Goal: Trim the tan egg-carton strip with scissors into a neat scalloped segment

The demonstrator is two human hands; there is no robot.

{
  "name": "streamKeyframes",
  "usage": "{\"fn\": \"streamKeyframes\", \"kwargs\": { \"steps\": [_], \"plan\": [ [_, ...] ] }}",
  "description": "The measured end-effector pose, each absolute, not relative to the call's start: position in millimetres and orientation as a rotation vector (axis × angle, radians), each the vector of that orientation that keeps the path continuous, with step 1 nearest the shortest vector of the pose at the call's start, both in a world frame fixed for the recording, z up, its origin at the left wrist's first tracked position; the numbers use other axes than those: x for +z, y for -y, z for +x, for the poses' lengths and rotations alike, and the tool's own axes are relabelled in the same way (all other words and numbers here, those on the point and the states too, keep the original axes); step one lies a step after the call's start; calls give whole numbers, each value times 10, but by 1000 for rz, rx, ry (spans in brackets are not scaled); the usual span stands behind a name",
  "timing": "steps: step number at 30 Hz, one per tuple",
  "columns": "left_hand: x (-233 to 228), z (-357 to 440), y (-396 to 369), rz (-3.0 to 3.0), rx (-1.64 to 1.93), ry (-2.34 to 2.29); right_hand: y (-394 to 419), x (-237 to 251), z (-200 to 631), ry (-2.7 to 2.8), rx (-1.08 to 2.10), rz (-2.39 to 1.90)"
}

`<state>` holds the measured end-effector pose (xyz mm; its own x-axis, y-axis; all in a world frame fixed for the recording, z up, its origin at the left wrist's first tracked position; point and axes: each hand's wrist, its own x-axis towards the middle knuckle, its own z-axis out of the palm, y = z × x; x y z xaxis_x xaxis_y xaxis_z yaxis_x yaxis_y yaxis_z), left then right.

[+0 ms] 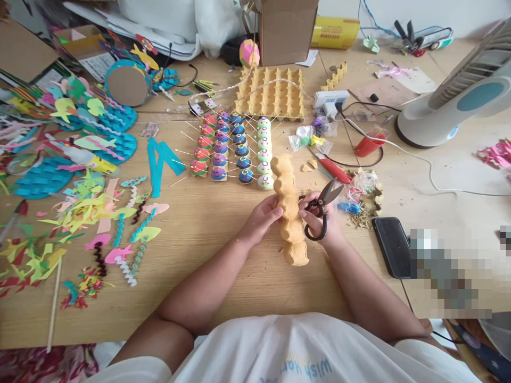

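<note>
A yellow-tan strip of egg carton [290, 213], a single row of cups with their rounded sides up, is held over the table in front of me. My left hand [261, 219] grips its left edge between thumb and fingers. On the other side, my right hand [319, 223] has black-handled scissors [328, 192] hooked in its fingers, blades apart and pointing up to the right. The right fingertips also touch the strip's edge. Just beyond stand rows of painted egg-cup caterpillars: red [202, 154], purple [219, 159], dark blue [242, 151] and pale green [264, 154].
An egg tray [269, 93] lies at the back. Coloured paper fish and scraps [91, 213] spread across the left. On the right are a phone [392, 247], carton trimmings [365, 210], a red cup [369, 142], a fan [451, 101] and a white cable [431, 170].
</note>
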<state>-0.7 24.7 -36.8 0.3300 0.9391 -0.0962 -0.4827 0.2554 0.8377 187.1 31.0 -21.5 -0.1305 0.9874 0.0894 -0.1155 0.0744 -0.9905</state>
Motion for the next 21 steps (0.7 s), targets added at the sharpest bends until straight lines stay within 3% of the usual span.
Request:
{"fn": "streamKeyframes", "kwargs": {
  "steps": [5,10,21],
  "plan": [
    [-313,-44,-263,687,1153,-728,-374,-209,1912,1378,1142,-1098],
    [-223,-62,-248,612,1171,-661,-436,-218,1964,1782,690,-1297],
    [-252,-78,-230,660,1099,-651,-385,-185,1997,1987,195,-1247]
  ]
}}
